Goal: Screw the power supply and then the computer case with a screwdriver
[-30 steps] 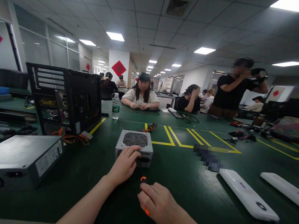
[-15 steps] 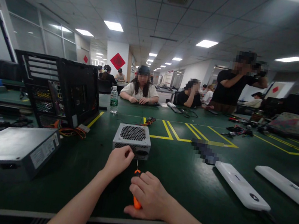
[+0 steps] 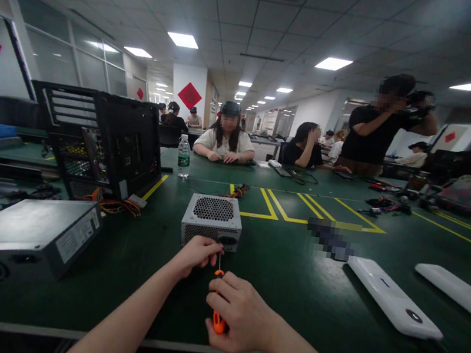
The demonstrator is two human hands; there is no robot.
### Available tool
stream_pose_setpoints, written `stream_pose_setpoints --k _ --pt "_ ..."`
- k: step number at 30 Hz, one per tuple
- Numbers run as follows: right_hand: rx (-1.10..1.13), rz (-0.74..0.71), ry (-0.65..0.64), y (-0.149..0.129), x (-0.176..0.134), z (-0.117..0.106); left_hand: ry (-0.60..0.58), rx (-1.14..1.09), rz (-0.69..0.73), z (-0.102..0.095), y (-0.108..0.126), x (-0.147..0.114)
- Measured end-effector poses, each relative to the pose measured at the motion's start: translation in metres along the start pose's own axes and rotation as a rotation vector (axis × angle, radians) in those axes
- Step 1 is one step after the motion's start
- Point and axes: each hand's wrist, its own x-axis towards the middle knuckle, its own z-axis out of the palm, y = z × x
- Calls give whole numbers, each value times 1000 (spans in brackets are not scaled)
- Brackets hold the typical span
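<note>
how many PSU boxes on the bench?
2. A small silver power supply sits centre, just beyond the left hand; a larger grey power supply lies at far left. Others may be hidden behind the black case.

Power supply [image 3: 212, 219] lies right of computer case [image 3: 107, 141].

An open-plan electronics workshop: long green benches [image 3: 292, 269], computer case [image 3: 107, 141], seated workers [image 3: 226, 139], ceiling panels.
</note>
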Motion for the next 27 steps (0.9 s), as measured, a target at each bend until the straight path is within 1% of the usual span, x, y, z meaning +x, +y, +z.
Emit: stream_pose_setpoints --k 6,13,19,27 --pt "16 -6 14 1 1 5 8 -31 -26 1 -2 4" --pt "23 28 -41 1 0 3 14 -60 -57 4 -2 6" --pt "35 17 -57 2 1 1 -5 -85 -72 3 0 4" --pt "119 16 -13 6 0 1 -2 -211 -93 1 1 1"
